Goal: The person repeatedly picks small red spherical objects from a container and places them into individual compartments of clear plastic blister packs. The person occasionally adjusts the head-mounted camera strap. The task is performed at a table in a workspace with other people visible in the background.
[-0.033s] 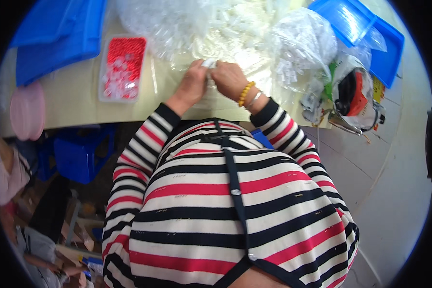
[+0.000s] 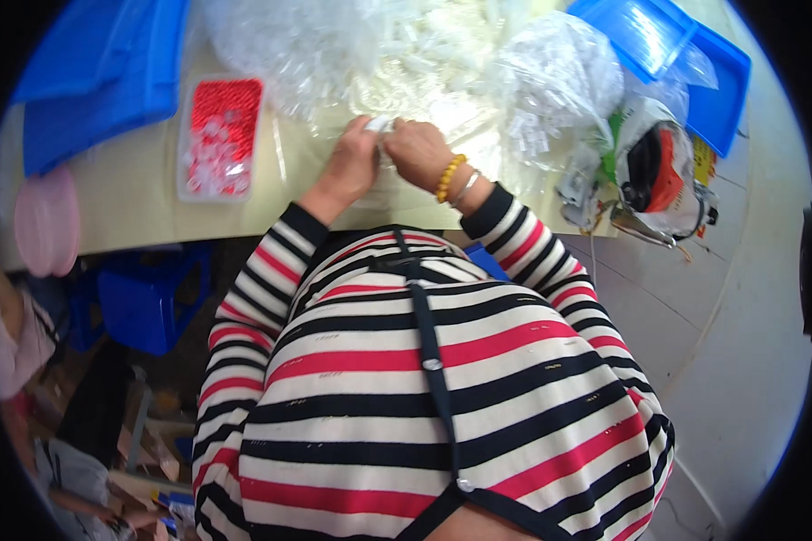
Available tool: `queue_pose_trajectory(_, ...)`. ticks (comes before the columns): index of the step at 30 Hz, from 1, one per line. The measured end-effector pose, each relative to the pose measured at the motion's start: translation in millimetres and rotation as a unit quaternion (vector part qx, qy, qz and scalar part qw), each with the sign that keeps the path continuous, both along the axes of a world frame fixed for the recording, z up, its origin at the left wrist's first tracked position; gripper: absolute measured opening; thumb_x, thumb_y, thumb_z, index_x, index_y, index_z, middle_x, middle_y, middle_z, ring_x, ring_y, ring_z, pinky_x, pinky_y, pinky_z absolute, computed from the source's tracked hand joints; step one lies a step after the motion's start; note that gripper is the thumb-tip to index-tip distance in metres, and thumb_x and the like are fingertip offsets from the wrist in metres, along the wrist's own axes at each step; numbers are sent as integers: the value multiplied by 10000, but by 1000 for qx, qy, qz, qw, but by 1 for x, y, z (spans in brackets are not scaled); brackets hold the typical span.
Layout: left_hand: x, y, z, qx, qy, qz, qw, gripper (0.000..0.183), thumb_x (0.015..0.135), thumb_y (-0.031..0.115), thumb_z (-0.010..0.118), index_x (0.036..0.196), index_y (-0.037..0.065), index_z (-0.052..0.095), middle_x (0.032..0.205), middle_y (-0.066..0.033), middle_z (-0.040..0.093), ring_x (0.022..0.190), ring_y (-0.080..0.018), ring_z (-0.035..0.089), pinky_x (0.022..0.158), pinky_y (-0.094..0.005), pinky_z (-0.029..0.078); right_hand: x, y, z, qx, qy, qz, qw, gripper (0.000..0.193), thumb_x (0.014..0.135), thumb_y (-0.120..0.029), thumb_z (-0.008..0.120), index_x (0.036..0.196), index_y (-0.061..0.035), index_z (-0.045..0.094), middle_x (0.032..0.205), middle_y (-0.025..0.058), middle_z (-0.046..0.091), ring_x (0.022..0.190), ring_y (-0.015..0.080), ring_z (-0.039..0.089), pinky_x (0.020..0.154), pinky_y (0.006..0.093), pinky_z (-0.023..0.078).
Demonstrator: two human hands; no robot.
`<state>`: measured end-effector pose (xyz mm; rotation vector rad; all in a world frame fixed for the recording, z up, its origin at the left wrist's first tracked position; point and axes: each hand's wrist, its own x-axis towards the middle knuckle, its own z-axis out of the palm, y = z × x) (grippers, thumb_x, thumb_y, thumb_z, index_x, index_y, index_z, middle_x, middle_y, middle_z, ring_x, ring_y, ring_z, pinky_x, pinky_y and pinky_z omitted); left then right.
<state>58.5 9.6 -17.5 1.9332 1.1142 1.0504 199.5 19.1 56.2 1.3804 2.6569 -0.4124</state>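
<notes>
My left hand [image 2: 352, 162] and my right hand [image 2: 418, 153] meet over the near part of the table, thumbs and fingers pinched. Between their fingertips is a small white piece [image 2: 379, 123], mostly covered; its exact kind I cannot make out. Left of my hands stands a clear plastic tub [image 2: 182, 162] of small red parts [image 2: 228, 101], with clear and whitish pieces lying over the nearer half. Beyond my hands, a heap of small clear-white plastic parts [image 2: 424, 86] is spread on plastic sheeting.
Clear bags [image 2: 559, 68] of white parts lie at the right. Blue trays [image 2: 722, 99] and a bag with black and orange contents [image 2: 663, 171] sit farther right. Blue bins [image 2: 108, 99] and a pink container [image 2: 47, 221] are left. A blue stool [image 2: 144, 302] stands below; another person [image 2: 13, 334] is at far left.
The whole view has shifted slightly, the table things appearing a little lower and farther left. Both hands still pinch the small white piece.
</notes>
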Motion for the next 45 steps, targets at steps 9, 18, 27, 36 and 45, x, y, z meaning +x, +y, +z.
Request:
queue_pose_trajectory(9, -9, -4, -6, -73, 61, -26, 995, 181, 719, -61, 494, 858, -18, 602, 846, -199, 565, 813, -394, 556, 732, -437, 463, 6, 5, -13, -82, 40, 20, 996, 61, 685, -65, 585, 684, -55, 645, 684, 176, 621, 670, 354, 626, 603, 428, 508)
queue_pose_trajectory(18, -55, -10, 43, -16, 49, 92, 994, 189, 780, -5, 579, 960, -10, 636, 873, -186, 591, 822, -364, 579, 731, -406, 476, 113, 11, -12, 24, 152, -256, 954, 119, 716, -90, 563, 667, 19, 575, 642, 237, 555, 629, 423, 544, 570, 472, 423)
queue_pose_trajectory(27, -154, 28, 61, 68, 306, 221, 924, 145, 788, -1, 529, 891, -30, 626, 943, -180, 590, 930, -370, 566, 788, -452, 470, 186, 17, 4, 151, 162, -366, 904, 125, 725, -119, 608, 728, 6, 606, 736, 212, 624, 678, 402, 602, 595, 446, 468)
queue_pose_trajectory(36, -145, 35, 70, -114, 323, 179, 922, 158, 806, 73, 607, 923, -31, 624, 940, -204, 617, 883, -384, 591, 788, -440, 471, 34, 68, -36, 149, 117, -260, 947, 131, 767, -144, 592, 794, -23, 636, 835, 214, 574, 713, 400, 605, 641, 456, 511)
queue_pose_trajectory(45, -161, 33, 78, -131, 199, 98, 966, 264, 826, 21, 543, 1075, -39, 606, 926, -214, 642, 899, -353, 617, 815, -414, 480, 14, 67, -39, 53, 97, -231, 967, 156, 770, -107, 562, 844, 10, 632, 772, 214, 622, 667, 341, 641, 613, 404, 534)
